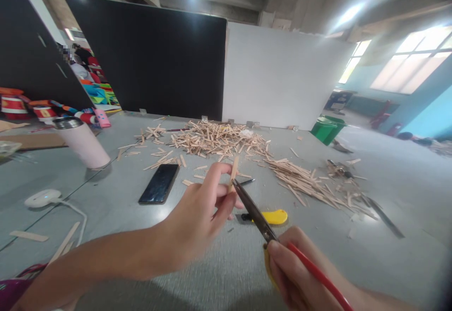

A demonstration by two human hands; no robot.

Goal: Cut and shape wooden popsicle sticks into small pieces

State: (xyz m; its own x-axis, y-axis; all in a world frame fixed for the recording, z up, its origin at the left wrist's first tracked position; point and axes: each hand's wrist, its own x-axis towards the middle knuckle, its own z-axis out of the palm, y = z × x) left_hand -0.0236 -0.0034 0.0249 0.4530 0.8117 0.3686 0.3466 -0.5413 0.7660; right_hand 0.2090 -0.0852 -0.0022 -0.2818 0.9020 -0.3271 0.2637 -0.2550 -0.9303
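My left hand [197,212] pinches a short flat wooden stick [234,169] upright between its fingertips, above the grey table. In my right hand [300,268] is a long-jawed tool [254,213] with a pivot and red and yellow handles; whether it is pliers or scissors I cannot tell. Its dark tapered tips meet the stick near my left fingers, but whether they grip it is unclear. Under the tool lies a yellow utility knife [273,217] with its dark end to the left. A dark pen-like thing [247,182] shows partly behind the tips.
A loose pile of wooden sticks [215,139] spreads along the back, with a longer bundle [303,179] at right. Left are a black phone [160,184], a pink tumbler [83,143] and a white corded device [43,198]. A metal strip [384,216] and green bin [326,129] stand right.
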